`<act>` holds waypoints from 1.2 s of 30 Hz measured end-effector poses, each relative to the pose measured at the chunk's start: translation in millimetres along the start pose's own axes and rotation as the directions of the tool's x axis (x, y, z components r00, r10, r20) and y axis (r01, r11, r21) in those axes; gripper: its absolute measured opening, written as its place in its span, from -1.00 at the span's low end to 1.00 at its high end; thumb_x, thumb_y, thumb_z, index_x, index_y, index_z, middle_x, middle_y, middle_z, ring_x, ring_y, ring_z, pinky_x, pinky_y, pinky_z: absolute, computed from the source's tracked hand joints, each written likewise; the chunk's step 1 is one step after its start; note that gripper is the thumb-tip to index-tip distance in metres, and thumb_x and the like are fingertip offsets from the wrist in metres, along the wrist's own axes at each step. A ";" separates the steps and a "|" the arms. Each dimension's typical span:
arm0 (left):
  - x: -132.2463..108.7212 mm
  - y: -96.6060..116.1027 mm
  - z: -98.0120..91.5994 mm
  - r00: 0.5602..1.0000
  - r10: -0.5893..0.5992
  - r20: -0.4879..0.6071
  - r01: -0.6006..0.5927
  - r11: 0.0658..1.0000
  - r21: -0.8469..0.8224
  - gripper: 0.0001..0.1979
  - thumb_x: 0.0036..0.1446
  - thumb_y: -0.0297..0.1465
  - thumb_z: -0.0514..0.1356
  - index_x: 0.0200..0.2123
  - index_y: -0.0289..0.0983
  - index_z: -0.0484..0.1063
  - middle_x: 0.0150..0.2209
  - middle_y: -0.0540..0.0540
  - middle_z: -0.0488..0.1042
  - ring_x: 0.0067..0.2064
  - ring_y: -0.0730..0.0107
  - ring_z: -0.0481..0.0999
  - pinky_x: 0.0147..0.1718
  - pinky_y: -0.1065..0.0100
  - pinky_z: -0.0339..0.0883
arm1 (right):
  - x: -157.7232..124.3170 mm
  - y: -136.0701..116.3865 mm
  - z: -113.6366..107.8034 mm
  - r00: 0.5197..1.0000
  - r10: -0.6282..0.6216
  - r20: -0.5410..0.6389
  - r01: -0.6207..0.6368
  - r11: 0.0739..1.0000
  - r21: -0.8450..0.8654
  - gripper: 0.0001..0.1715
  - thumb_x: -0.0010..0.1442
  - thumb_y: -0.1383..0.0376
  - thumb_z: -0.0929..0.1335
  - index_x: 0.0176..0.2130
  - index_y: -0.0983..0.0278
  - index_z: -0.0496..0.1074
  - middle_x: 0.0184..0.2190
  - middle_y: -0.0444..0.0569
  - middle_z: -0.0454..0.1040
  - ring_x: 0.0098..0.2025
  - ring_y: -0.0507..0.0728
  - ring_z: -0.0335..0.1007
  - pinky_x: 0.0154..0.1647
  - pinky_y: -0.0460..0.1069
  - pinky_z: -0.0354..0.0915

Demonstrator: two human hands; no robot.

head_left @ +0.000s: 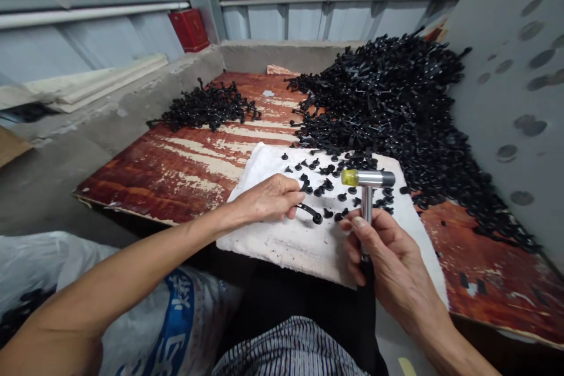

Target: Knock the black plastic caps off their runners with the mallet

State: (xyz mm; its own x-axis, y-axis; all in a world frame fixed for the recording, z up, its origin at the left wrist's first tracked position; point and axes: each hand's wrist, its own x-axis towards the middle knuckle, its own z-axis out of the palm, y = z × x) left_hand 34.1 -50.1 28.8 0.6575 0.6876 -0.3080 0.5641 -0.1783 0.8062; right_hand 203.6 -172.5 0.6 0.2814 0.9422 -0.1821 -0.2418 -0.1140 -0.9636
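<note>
Right hand (388, 258) gripped the hammer (368, 179) at centre frame, left hand (268, 198) pinched a black strip (308, 211), loose black caps (328, 185) crowded the white pad (282, 241).

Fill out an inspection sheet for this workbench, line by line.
Surface: worn red board carrying a white pad.
Job's things: curved black strip on the pad; small black studs scattered around it; hammer with a yellow face.
Clutter: large pile of black strips at right, smaller pile at left.
Grippers: left hand pinches the strip; right hand grips the hammer handle.
Cables: nothing seen.
Surroundings: metal wall, red box, printed sack.
</note>
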 end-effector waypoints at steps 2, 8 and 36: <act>3.6 2.2 -2.9 1.000 -0.003 0.026 0.002 0.999 0.044 -0.68 0.21 -0.32 0.04 -0.58 -0.30 0.29 -0.66 0.07 0.26 -0.66 0.64 0.14 -0.65 0.51 -0.01 | -0.5 2.3 -3.5 1.000 0.004 -0.012 -0.003 0.999 0.050 -0.61 0.01 0.04 0.49 -0.36 0.23 0.36 -0.44 -0.15 0.39 -0.65 -0.09 0.13 -0.81 -0.19 0.13; 12.6 1.3 -4.6 0.998 0.013 0.061 -0.018 0.996 0.084 -0.66 0.19 -0.28 0.07 -0.60 -0.29 0.30 -0.67 0.06 0.26 -0.65 0.62 0.15 -0.65 0.51 0.01 | -0.6 3.8 -3.8 1.000 -0.007 0.014 0.005 0.993 0.116 -0.63 0.01 0.07 0.50 -0.34 0.22 0.35 -0.49 -0.19 0.35 -0.66 -0.09 0.12 -0.83 -0.20 0.14; 17.1 -5.2 -4.0 0.995 0.060 0.074 -0.068 0.992 0.109 -0.65 0.20 -0.28 0.06 -0.60 -0.29 0.30 -0.68 0.08 0.23 -0.64 0.62 0.14 -0.64 0.51 -0.02 | 0.1 5.7 -8.1 0.999 -0.021 0.045 0.015 0.992 0.122 -0.65 0.06 0.07 0.48 -0.31 0.23 0.36 -0.49 -0.21 0.34 -0.67 -0.11 0.13 -0.82 -0.21 0.15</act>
State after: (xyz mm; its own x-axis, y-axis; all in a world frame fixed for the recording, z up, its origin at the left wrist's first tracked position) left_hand 40.4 -34.6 21.3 0.7255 0.6214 -0.2959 0.5691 -0.2999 0.7656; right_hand 209.8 -175.7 -6.6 0.2445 0.9575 -0.1531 -0.3494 -0.0603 -0.9350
